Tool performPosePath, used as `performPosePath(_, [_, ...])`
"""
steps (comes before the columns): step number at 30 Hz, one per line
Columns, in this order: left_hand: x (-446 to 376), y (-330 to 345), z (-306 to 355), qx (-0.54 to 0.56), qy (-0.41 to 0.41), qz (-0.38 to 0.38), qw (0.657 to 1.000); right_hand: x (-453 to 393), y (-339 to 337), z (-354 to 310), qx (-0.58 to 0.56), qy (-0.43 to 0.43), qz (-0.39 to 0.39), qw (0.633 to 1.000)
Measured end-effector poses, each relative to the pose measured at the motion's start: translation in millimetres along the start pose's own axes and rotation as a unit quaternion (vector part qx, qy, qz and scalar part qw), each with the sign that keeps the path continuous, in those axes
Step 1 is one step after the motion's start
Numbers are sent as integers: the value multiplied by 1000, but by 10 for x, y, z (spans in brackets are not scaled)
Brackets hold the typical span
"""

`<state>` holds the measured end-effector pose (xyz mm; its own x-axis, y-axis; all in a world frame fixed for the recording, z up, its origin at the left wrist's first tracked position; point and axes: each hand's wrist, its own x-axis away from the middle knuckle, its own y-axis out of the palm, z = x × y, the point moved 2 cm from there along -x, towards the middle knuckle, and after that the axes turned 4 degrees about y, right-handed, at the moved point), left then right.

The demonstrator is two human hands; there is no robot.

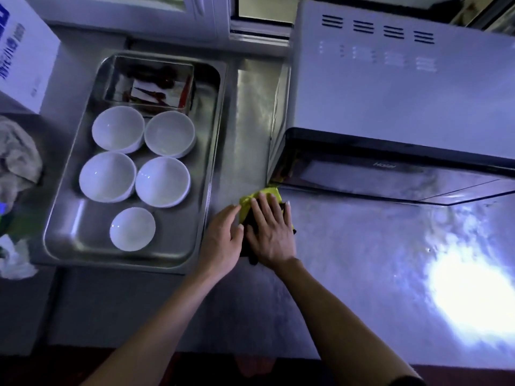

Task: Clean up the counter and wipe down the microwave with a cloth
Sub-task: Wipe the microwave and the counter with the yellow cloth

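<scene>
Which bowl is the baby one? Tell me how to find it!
Find the big metal tray left of the microwave. Five white bowls sit in it. The baby bowl sits alone at the near end, smaller than the four paired behind it.

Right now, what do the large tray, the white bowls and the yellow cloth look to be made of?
Large rectangular metal tray: probably stainless steel, brushed grey with soft reflections. Five round white bowls: likely glazed ceramic, glossy with small highlights; melamine is possible. Yellow cloth under the right hand: soft woven fabric, matte and folded.
</scene>
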<state>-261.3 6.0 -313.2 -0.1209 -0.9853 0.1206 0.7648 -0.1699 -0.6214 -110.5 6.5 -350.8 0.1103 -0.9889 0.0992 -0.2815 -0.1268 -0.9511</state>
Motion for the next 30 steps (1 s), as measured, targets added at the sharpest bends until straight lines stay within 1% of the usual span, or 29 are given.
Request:
performPosePath(5, [-71, 99, 81, -61, 43, -41, 996, 17, -13, 116, -18, 26, 12, 999])
performPosePath(9, [-189, 229, 221, -108, 52, -55, 991, 95, -109, 515, -21, 64, 32, 997])
performPosePath(14, [-277, 601, 552, -156, 83, -105, 979, 240, -300, 1238, -12, 101, 48, 994])
performPosePath(19, [-289, 1130, 882, -181, 110, -129, 969, 488, -513, 2044, -9, 127, 85, 988])
performPosePath(24, [-216, 1590, 1219, -219, 138, -136, 956, 729, -702, 2920, -4, 157, 117, 981])
performPosePath(30, [-79, 1892, 1485, -234, 144, -143, 951, 1053, -927, 3910, 5, 236, 134, 962])
